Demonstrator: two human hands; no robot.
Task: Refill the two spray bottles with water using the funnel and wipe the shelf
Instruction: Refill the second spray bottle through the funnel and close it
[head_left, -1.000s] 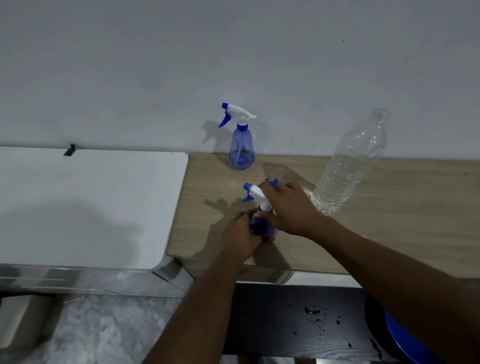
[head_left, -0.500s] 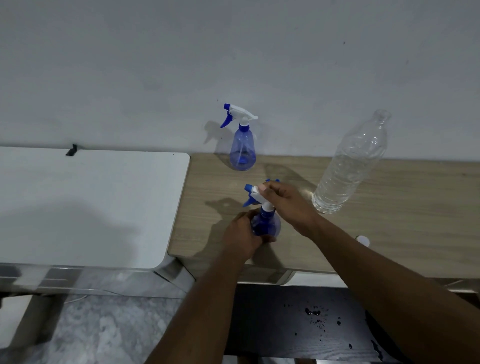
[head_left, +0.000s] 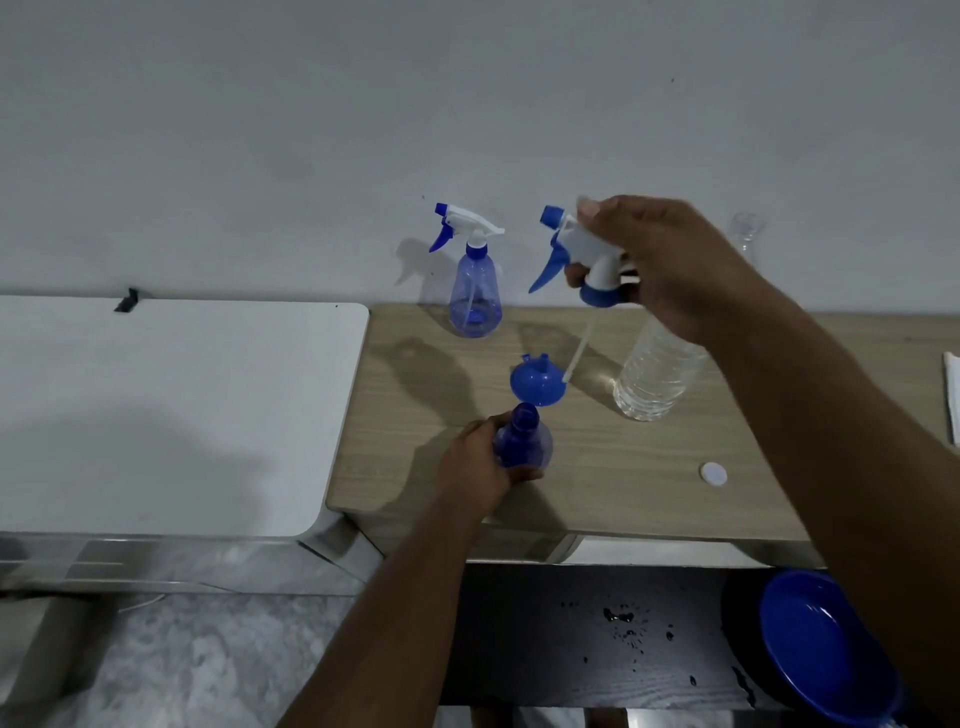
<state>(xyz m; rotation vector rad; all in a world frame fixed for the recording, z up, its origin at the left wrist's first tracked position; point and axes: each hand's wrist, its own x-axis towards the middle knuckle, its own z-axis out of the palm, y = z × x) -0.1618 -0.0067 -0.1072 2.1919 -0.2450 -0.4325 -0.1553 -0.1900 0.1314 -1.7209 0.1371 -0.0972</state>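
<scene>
My left hand (head_left: 480, 465) grips a blue spray bottle body (head_left: 524, 441) that stands with its neck uncovered on the wooden shelf (head_left: 597, 478). My right hand (head_left: 660, 260) holds its white-and-blue spray head (head_left: 576, 254) lifted above the shelf, the dip tube (head_left: 579, 353) hanging down. A blue funnel (head_left: 537, 382) lies on the shelf just behind the bottle. A second spray bottle (head_left: 475, 283), head on, stands by the wall. A clear water bottle (head_left: 660, 374), uncapped, stands to the right, partly behind my right arm.
A white bottle cap (head_left: 712, 474) lies on the shelf near the front right. A white cloth (head_left: 951, 400) shows at the right edge. A white table (head_left: 171, 410) adjoins on the left. Below are a dark wet surface (head_left: 597, 634) and a blue basin (head_left: 826, 644).
My right hand has taken the spray head off the near bottle and raised it up and right, with the tube out. The funnel is now uncovered. My left hand still holds the bottle.
</scene>
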